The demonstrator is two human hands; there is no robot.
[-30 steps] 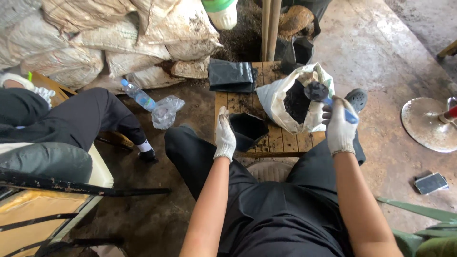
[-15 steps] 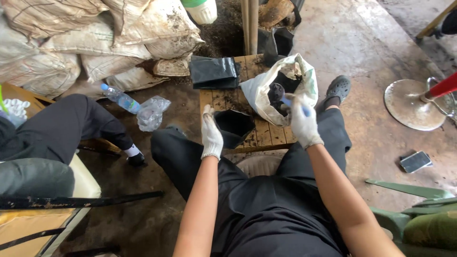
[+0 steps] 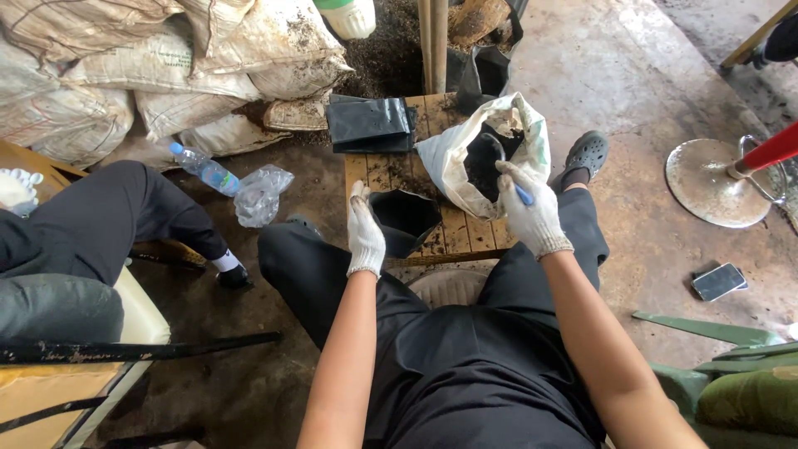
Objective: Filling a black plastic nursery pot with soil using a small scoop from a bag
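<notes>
My left hand [image 3: 364, 230], in a white work glove, holds the rim of a small black plastic bag [image 3: 406, 216] that stands open on a low wooden table [image 3: 462, 234]. My right hand [image 3: 532, 212], also gloved, grips a blue-handled scoop [image 3: 502, 169]. The scoop's dark head is down inside an open white sack [image 3: 459, 170] of dark soil lying on the table's right side.
A stack of folded black bags [image 3: 368, 124] lies at the table's far edge. Filled sacks [image 3: 208, 66] pile up at the back left. Another person's dark trouser leg [image 3: 125, 212], a water bottle [image 3: 204, 169], a phone [image 3: 719, 281] and a round metal base [image 3: 716, 181] are around.
My right hand has lowered the scoop from above the white sack down into its soil. My left hand stays on the black bag. The view has shifted slightly.
</notes>
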